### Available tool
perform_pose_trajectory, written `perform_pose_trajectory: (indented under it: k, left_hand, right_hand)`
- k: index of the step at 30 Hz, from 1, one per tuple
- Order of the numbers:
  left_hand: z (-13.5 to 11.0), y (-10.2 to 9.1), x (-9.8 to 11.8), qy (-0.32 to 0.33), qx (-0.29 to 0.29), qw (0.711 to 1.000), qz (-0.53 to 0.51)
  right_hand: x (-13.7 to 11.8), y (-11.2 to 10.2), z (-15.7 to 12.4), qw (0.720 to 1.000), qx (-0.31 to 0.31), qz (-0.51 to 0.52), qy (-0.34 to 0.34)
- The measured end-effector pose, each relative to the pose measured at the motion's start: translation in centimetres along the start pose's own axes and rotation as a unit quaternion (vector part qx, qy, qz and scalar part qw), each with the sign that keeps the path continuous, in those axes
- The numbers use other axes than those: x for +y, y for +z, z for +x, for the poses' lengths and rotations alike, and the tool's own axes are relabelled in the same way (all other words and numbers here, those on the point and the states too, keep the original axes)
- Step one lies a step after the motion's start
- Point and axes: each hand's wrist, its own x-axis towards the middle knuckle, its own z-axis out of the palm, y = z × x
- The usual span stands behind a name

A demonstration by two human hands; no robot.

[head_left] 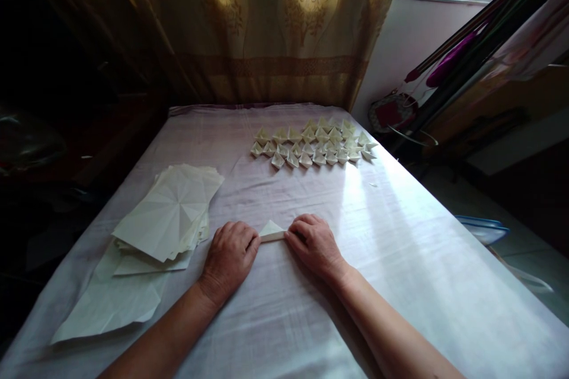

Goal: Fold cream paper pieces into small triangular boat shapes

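Observation:
A small piece of folded paper lies on the cloth-covered table between my hands, its pointed tip facing away from me and a folded band along its near side. My left hand is closed at the paper's left end, thumb and fingers pressed together. At the right end, my right hand grips it the same way, its fingers curled down. Both hands cover the ends of the paper. Left of my left hand is a stack of creased paper sheets, the top one marked with fold lines spreading from its middle.
Several folded paper pieces stand in rows toward the back right of the table. A small scrap lies right of them. A patterned curtain hangs behind the far edge. Hanging items and poles lean in at the right.

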Motion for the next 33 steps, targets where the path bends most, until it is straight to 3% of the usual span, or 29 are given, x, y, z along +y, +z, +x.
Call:
perform_pose_trajectory:
  k: [7, 33]
  left_hand:
    - [0.23, 0.07, 0.48, -0.022, 0.011, 0.999, 0.043]
    - [0.52, 0.52, 0.11, -0.044, 0.037, 0.998, 0.011]
  right_hand:
    - [-0.52, 0.49, 0.03, 0.999, 0.026, -0.028, 0.029]
    - [-0.81, 0.87, -0.11, 0.997, 0.04, -0.046, 0.046]
